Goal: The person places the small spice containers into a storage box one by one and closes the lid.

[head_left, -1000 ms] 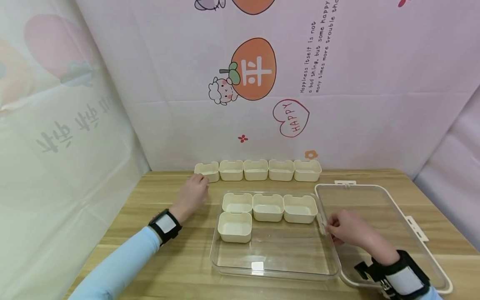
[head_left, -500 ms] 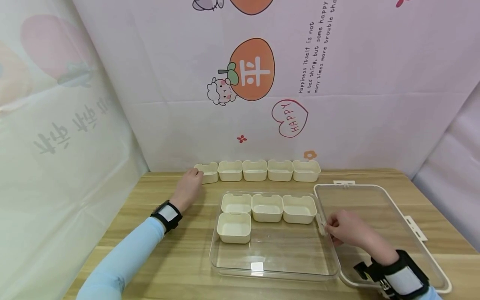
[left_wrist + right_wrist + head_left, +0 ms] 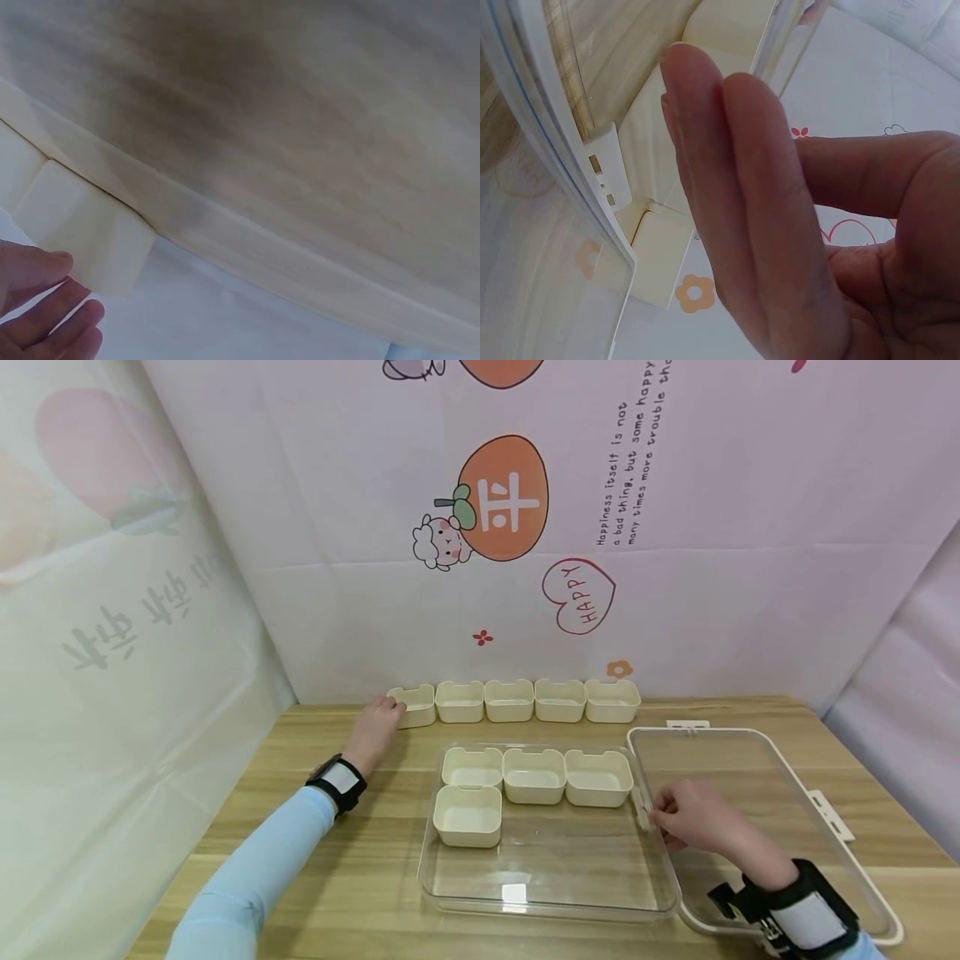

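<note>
– Left hand (image 3: 372, 735) has shifted since one second ago: then at the front of the leftmost cup (image 3: 417, 714), now at its left side. Anything else?

– Right hand (image 3: 693, 814) and clear tray (image 3: 555, 881): no visible change. What does the left have?

– That end cup, cream-coloured. Thumb and forefinger pinch its rim; remaining fingers loosely bent. Cup is at the left end of a row of five cups (image 3: 509, 703), far edge of the desk (image 3: 367, 877), before the printed cloth (image 3: 360, 527).

– Touching its neighbour?

– Just beside it; contact cannot be told.

– And the right hand?

– At the tray's right edge. Fingers nearly straight, side by side, in the right wrist view; thumb tip hidden behind them. Cannot tell whether it grips the edge.

– Tray contents?

– Four matching cups: three along the far side, one (image 3: 468, 818) in front of the left one.

– Record the lid (image 3: 738, 760) too.

– Clear, white-framed, lying just beside the tray, right hand above its near-tray side.
</note>
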Demonstrator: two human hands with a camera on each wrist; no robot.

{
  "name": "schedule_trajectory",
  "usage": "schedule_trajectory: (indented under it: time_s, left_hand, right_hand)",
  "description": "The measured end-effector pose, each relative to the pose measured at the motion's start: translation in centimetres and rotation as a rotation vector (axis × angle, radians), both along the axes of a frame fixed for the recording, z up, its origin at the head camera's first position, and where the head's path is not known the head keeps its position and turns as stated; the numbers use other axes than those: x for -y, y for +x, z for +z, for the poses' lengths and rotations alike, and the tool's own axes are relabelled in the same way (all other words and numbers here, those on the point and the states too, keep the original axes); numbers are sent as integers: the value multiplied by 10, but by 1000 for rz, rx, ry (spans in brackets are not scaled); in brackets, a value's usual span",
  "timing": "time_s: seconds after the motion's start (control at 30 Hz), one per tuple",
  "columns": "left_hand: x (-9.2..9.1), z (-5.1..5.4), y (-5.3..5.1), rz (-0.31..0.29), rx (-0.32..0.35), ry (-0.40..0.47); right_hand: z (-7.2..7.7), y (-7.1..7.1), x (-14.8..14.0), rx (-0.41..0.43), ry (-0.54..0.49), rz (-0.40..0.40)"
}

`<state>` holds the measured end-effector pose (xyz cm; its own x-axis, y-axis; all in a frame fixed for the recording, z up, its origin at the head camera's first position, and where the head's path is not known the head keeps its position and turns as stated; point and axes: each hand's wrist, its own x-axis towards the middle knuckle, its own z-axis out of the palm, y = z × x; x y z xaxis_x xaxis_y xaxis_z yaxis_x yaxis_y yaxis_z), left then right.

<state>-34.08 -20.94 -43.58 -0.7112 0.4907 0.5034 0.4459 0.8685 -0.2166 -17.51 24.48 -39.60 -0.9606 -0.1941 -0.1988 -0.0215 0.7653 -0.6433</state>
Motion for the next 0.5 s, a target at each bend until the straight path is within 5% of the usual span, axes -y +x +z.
schedule_trajectory:
  time_s: [0.5]
  left_hand:
    - [-4,-2,-11,10,72,-16]
  right_hand:
    - [2,1,0,5,-15,-1]
